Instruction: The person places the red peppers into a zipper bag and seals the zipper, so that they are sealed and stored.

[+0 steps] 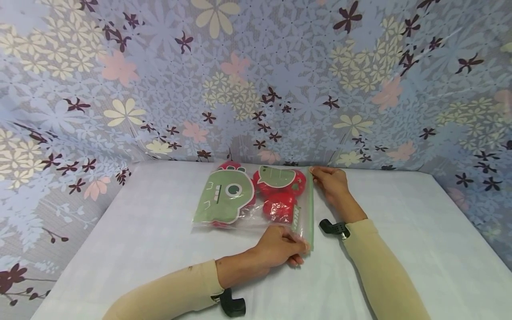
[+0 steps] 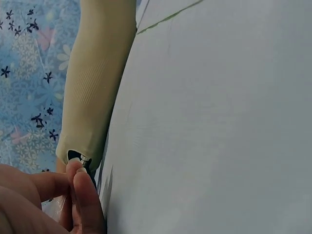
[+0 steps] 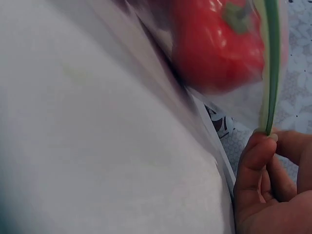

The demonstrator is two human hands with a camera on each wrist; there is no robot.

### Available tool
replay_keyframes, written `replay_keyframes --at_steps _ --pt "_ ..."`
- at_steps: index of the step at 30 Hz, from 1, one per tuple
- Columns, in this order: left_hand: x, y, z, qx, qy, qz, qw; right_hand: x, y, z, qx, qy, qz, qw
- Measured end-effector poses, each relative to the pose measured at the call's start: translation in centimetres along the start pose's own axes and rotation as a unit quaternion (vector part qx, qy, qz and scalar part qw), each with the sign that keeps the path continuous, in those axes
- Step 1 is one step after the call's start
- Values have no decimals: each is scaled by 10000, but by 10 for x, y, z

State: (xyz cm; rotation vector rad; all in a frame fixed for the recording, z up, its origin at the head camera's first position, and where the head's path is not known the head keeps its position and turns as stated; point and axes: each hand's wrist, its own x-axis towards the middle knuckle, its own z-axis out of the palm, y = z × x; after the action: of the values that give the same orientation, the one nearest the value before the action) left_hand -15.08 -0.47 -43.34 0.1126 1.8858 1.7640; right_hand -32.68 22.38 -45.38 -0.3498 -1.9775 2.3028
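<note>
A clear zip bag (image 1: 250,215) lies on the white table with its green-edged opening side towards the right. Printed on it is a green one-eyed cartoon monster (image 1: 224,195), and red bell peppers (image 1: 278,206) show through the plastic. My left hand (image 1: 278,246) pinches the near end of the green strip (image 1: 311,213) between thumb and finger. At its far end, the corner is held by my right hand (image 1: 331,181). In the right wrist view, thumb and fingertip grip the tip of the strip, close to a red pepper (image 3: 217,53) with a green stem.
A white cloth covers the table (image 1: 160,249). Behind it hangs a flower-patterned curtain (image 1: 256,80), which also runs along both sides. Black wrist devices (image 1: 233,304) stick out from the beige sleeves (image 1: 380,262).
</note>
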Motion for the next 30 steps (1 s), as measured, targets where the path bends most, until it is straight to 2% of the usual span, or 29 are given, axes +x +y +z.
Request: replay_keyframes --at_steps 8,14,22,27,29,30 --pt "3 2 4 -3 -35 114 9999 -2 0 3 -125 425 -127 9989" --pt "3 2 4 210 -203 142 9995 -1 1 3 -107 631 -180 9978" --pt "3 3 1 643 -667 148 9956 -4 4 2 -230 451 -407 9979" --pt "1 6 -4 923 -1321 392 9862 -11 1 2 -753 128 -365 9964" --pt "-2 8 -8 1248 -1600 578 9775 -17 -2 2 -893 -53 -320 9955" --pt "-3 9 -12 1538 -1725 734 9702 -19 -3 2 -953 -128 -320 9949"
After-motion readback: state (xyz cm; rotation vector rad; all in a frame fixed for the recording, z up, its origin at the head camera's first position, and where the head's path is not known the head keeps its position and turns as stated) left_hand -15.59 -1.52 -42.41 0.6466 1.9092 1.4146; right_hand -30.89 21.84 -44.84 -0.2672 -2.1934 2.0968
